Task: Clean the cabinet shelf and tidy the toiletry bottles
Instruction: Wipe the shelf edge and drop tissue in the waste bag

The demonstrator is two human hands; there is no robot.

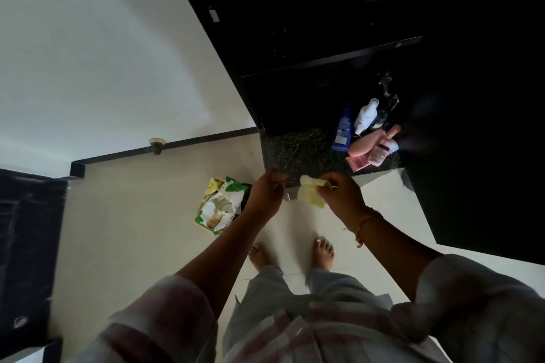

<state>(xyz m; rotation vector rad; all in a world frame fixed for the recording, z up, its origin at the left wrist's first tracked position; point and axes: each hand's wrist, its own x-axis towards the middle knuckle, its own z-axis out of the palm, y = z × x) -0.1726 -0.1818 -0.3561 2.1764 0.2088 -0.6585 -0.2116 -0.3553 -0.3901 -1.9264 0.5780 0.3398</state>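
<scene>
I look down at a dark cabinet with a speckled granite shelf (298, 150). At its right end stand toiletry bottles: a blue bottle (342, 130), a white bottle (365, 115), a dark bottle (380, 120), and a pink bottle (365, 143) lying tilted with a clear pink one (382, 150) across it. My right hand (342, 194) pinches a pale yellow wipe (309, 196) just in front of the shelf edge. My left hand (267, 190) is close beside it with fingers curled; whether it holds the wipe is hidden.
A green and white wipes packet (219, 208) lies on the pale tiled floor (132, 230) left of my hands. My bare feet (292, 256) stand below. An open dark cabinet door (477, 186) juts out at right. A dark object (26, 244) sits at far left.
</scene>
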